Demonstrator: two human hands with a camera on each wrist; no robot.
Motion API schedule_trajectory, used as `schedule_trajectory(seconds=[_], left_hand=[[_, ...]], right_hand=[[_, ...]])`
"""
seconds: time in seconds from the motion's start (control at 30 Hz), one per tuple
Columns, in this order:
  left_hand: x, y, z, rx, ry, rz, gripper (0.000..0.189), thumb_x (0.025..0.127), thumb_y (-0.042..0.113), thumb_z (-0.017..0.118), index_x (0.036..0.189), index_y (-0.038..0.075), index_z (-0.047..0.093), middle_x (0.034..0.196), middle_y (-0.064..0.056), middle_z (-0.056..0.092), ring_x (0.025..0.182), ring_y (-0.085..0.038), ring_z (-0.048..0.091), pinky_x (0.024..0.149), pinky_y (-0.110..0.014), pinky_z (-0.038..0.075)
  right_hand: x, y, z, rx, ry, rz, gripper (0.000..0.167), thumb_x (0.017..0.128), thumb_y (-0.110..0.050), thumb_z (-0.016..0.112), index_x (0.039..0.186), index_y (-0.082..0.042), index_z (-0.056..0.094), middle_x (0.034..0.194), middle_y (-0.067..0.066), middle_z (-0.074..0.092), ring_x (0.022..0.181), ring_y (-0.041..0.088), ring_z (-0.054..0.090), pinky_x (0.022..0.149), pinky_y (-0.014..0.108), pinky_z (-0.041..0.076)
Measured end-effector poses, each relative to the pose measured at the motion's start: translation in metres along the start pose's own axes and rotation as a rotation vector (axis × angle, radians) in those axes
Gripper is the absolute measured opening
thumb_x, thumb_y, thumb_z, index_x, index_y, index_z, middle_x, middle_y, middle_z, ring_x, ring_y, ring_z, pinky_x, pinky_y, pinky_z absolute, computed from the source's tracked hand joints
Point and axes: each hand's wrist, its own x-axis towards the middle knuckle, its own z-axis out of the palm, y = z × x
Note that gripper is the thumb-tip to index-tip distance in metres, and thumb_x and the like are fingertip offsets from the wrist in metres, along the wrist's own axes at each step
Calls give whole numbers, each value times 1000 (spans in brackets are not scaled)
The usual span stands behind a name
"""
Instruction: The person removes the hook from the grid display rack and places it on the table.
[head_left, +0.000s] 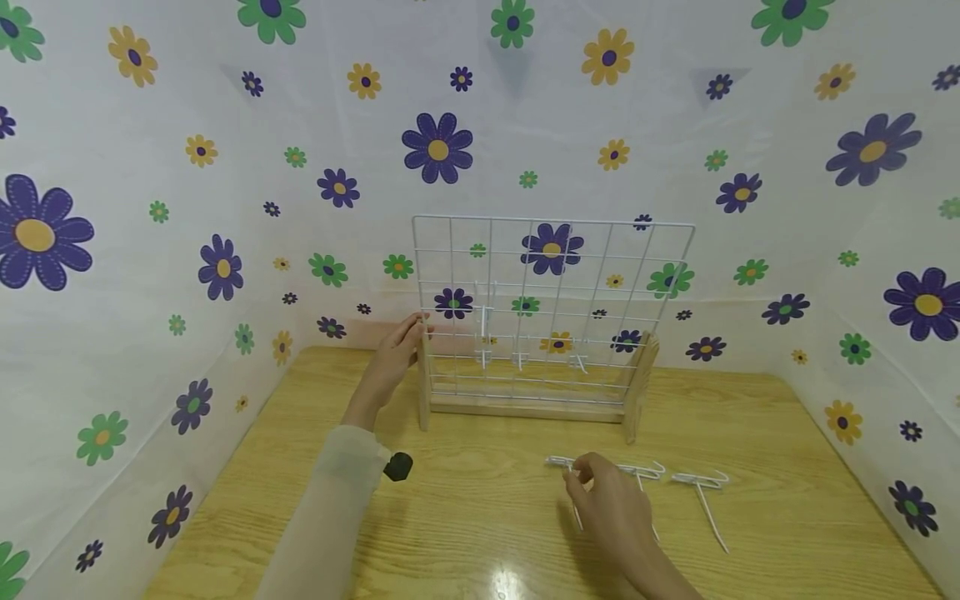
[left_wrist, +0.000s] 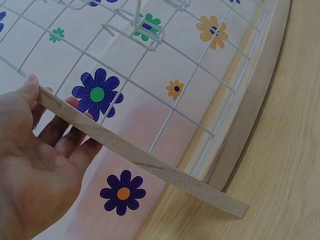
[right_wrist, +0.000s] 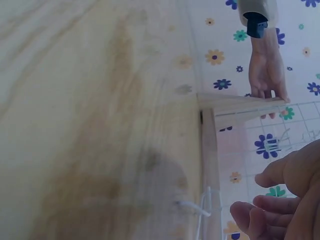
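Note:
A white wire grid rack [head_left: 555,292] stands upright in a wooden stand [head_left: 525,408]. My left hand [head_left: 393,354] grips the top of the stand's left wooden post [left_wrist: 135,155], thumb on one side and fingers on the other. Several white hooks hang on the grid, one of them a hook [head_left: 520,360] near its lower middle. My right hand [head_left: 615,504] is over the table with thumb and fingers apart and nothing between them. Its fingertips overlap the leftmost loose hook [head_left: 558,461]; another hook [head_left: 641,472] is partly hidden behind the hand.
A third loose hook [head_left: 701,482] lies on the wooden table [head_left: 465,508], right of my right hand. Flower-print sheeting [head_left: 337,100] encloses the table at the back and both sides. A small dark device [head_left: 398,467] sits at my left wrist.

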Motion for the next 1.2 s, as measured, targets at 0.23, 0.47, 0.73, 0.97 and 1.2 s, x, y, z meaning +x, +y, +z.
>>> schedule_trajectory(seconds=[0.23,0.47,0.73,0.97,1.2], left_hand=[[0,0,0,4,8,-10,56,113,39,40,163,14,32,156,-16,46,149,-31,37,121,-49,33],[-1,0,1,-4,13,-15,56,113,38,40,163,14,33,156,-16,47,148,-31,38,121,-49,34],[-1,1,1,0,14,1,58,113,39,40,163,12,31,156,-17,47,149,-32,38,121,-50,33],[-1,1,1,8,25,-8,56,113,39,40,163,14,34,153,-15,50,147,-31,39,120,-50,34],[0,1,1,21,29,-9,56,113,40,39,163,15,33,154,-14,49,148,-32,38,121,-50,33]], right_hand=[[14,-20,0,73,95,-82,23,92,-10,75,110,4,71,91,9,75,58,7,63,35,17,40],[29,-42,2,200,146,-156,22,92,-4,75,112,5,70,91,8,73,62,6,61,42,18,46],[50,-63,-5,254,231,-241,26,96,-7,74,119,4,67,98,11,74,64,13,65,40,21,46],[66,-77,-11,252,288,-310,28,94,-8,77,117,4,68,102,14,73,66,14,65,44,22,47],[82,-91,-12,212,318,-360,31,94,-9,78,119,6,68,103,15,73,66,16,66,43,22,44]])
